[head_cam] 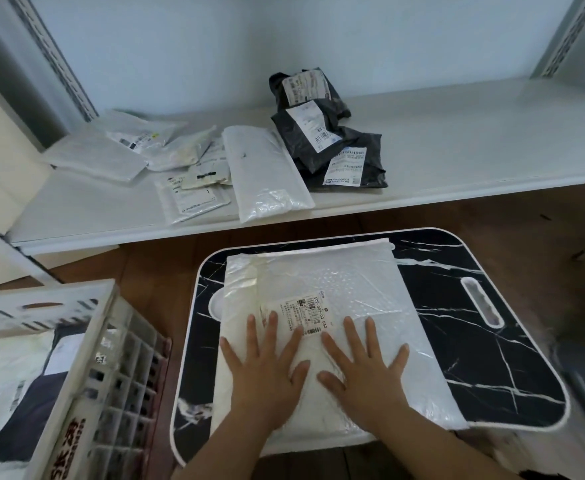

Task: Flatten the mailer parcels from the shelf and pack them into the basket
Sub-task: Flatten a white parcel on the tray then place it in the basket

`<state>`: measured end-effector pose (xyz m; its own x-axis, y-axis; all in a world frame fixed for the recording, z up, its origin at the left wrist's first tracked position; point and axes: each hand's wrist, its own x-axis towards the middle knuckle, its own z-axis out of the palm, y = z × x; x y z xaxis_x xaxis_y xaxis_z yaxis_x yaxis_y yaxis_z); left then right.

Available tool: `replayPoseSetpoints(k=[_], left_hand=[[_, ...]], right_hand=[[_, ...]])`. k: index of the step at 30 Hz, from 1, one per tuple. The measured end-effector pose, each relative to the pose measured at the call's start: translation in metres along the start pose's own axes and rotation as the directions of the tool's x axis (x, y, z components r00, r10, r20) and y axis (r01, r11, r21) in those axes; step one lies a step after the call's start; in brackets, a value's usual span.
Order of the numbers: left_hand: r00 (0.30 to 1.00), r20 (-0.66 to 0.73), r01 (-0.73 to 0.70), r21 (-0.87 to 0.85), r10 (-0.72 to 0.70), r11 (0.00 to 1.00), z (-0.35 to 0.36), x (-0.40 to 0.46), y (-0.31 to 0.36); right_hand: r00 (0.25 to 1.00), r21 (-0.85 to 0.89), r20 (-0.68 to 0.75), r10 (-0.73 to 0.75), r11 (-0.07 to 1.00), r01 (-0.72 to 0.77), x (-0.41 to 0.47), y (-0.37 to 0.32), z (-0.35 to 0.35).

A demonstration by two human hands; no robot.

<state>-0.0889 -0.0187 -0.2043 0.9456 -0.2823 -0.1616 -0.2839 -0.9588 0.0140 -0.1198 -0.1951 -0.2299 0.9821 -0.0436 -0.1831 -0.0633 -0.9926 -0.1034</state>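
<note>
Both hands, left hand and right hand, press flat with fingers spread, no grip, on a big white bubble mailer lying on the black marble-look bench. A white plastic basket stands left. More white and black mailers lie on the white shelf behind.

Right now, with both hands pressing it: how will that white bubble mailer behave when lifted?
The white bubble mailer probably flexes and sags: thin padded film, wrinkled under the left hand and right hand. Likely light, since it lies nearly flat. Its glossy skin may slide on the marble-pattern tabletop.
</note>
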Motion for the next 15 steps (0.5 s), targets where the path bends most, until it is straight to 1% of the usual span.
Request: replayPoseSetpoints(k=[1, 2, 4, 5, 6, 10, 13, 15], left_hand=[[0.999, -0.021, -0.025, 0.0, 0.025, 1.0, 0.004, 0.0, 0.003], [0.999, -0.022, -0.031, -0.035, 0.03, 0.999, 0.007, -0.001, 0.006], [0.999, -0.04, -0.02, -0.059, 0.017, 0.998, 0.013, 0.001, 0.009], [1.0, 0.022, 0.005, -0.074, -0.003, 0.997, 0.017, 0.002, 0.01], [0.999, 0.033, 0.012, -0.056, -0.011, 0.998, 0.024, 0.004, 0.008], [1.0, -0.02, -0.016, -0.034, 0.015, 0.999, 0.024, 0.02, 0.003], [1.0, -0.012, -0.02, -0.056, 0.019, 0.998, 0.018, 0.034, 0.001], [0.999, -0.037, -0.016, -0.058, 0.014, 0.998, 0.018, 0.038, 0.001]], right_hand=[[1.0, -0.023, 0.021, 0.0, 1.0, 0.001, -0.001, 0.003, 0.003], [1.0, -0.049, 0.028, -0.006, 0.999, 0.008, -0.001, 0.005, 0.004], [0.999, -0.053, 0.05, -0.014, 0.998, 0.017, 0.002, 0.006, 0.003], [0.999, -0.053, 0.05, -0.019, 0.998, 0.022, 0.004, 0.005, 0.003], [0.999, -0.059, 0.041, -0.028, 0.998, 0.031, 0.006, 0.006, 0.002], [0.998, -0.076, 0.024, -0.05, 0.996, 0.052, 0.023, 0.006, 0.001], [0.998, -0.089, 0.016, -0.06, 0.994, 0.062, 0.039, 0.005, -0.002], [0.997, -0.086, 0.007, -0.076, 0.993, 0.076, 0.043, 0.005, -0.002]])
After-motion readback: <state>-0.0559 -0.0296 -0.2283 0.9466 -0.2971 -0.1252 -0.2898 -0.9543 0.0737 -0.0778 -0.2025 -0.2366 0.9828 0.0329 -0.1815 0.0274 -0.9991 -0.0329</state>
